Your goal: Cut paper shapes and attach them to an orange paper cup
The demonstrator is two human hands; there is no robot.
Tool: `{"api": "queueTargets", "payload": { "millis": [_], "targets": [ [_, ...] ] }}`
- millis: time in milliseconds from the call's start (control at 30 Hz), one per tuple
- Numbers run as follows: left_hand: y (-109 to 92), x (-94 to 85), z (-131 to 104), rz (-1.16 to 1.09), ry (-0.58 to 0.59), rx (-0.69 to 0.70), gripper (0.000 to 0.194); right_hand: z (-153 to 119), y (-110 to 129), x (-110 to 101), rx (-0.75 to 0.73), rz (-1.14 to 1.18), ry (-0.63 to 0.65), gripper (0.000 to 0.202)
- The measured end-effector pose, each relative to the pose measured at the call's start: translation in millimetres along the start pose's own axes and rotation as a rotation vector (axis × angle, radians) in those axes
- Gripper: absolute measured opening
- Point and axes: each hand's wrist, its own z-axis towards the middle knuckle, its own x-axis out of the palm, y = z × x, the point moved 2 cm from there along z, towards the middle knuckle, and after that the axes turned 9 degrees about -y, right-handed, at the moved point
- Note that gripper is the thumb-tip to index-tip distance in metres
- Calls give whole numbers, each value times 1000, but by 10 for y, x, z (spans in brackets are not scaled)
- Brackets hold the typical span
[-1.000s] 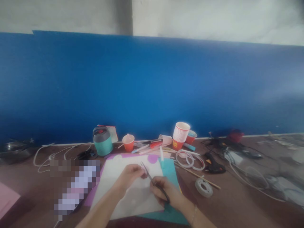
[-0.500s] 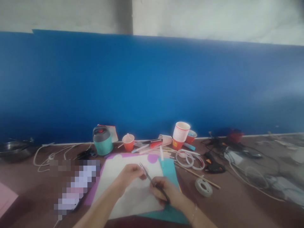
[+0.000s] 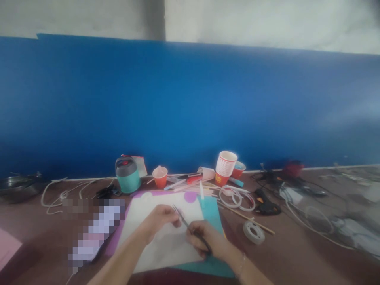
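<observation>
My right hand (image 3: 203, 237) is wrapped round the handles of dark scissors (image 3: 185, 222), whose blades point up and left, slightly apart. Just left of the blades, my left hand (image 3: 163, 219) is closed in a pinch; what its fingertips hold is too small and blurred to make out. Both hands are above a white sheet (image 3: 160, 253), which lies over purple and teal sheets (image 3: 213, 221). A purple round piece (image 3: 190, 196) rests at the white sheet's top edge.
Behind the sheets stand a teal-grey container (image 3: 128, 176), a red cup (image 3: 160, 177) and a stack of paper cups (image 3: 226, 166). Rolls of tape (image 3: 253, 232), a black glue gun (image 3: 267, 204) and cables lie right. A blurred-out object (image 3: 97, 233) is left.
The scissors and my left fingertips have shifted very slightly left. The view has moved a little. Both grips look the same.
</observation>
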Motion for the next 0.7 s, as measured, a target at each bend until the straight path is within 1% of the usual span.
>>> {"api": "queueTargets", "payload": {
  "millis": [133,300,533,700],
  "targets": [
    [-2,-14,-13,21,26,-3,16,-18,31,9,-12,-22,11,21],
    [15,-10,-19,28,33,-16,17,-33,33,50,28,2,24,28],
    [31,-25,-10,64,54,-26,17,-23,30,17,-19,21,44,36],
    [36,-29,-18,52,65,-7,17,-21,23,8,-32,-15,49,32]
  ]
}}
